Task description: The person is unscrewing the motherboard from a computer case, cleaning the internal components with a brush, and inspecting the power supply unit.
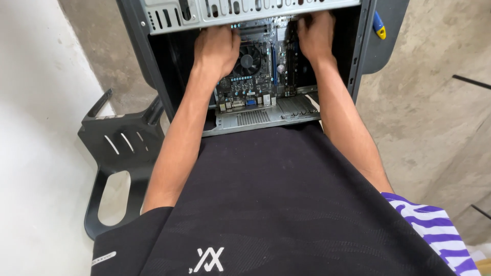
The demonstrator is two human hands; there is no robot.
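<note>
Motherboard (254,76) lies inside the open computer case (358,61), which rests against the person's lap. Left hand (217,47) presses down beside the CPU fan (249,60); right hand (316,31) reaches in at the far right edge. Whether either grip is clenched I cannot tell. Best pressure is even, fingertips kept off the fan blades.

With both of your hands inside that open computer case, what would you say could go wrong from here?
1. Both bare hands, left hand and right hand, rest on the motherboard; pressing may flex it or bend small parts.
2. The left hand sits right beside the cooler fan; fingers could catch its blades.
3. The metal drive cage edge hangs just above the knuckles and might scrape them.
</note>
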